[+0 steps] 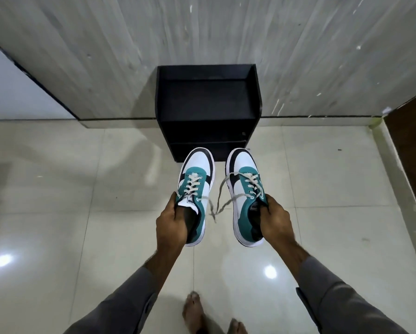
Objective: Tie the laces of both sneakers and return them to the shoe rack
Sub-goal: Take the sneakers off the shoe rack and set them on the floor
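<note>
I see two sneakers, white, teal and black, held up in the air side by side with toes pointing away from me, in front of a low black shoe rack (208,102) that stands against a grey wall (105,44). The left sneaker (196,186) hangs from my left hand (172,222), whose fingers are curled into the shoe's opening and pressed against its outer collar. The right sneaker (246,189) is held the same way by my right hand (275,220), clamped over the collar on its outer side. The pale laces (216,201) are threaded through the eyelets but not tied: their loose ends dangle into the gap between the shoes and seem to cross there. I judge that tying has not begun and the shoes are only being carried. The next move calls for setting them down somewhere steady, since both hands are needed for one knot, and for separating the dangling ends first. The lace tips are blurred, so I cannot tell whether they are tangled or merely overlapping. The rack's lower shelves are dark, and the shoes cover part of its base. My bare feet (202,314) on the glossy tiled floor (81,189) are cut off at the bottom edge.
</note>
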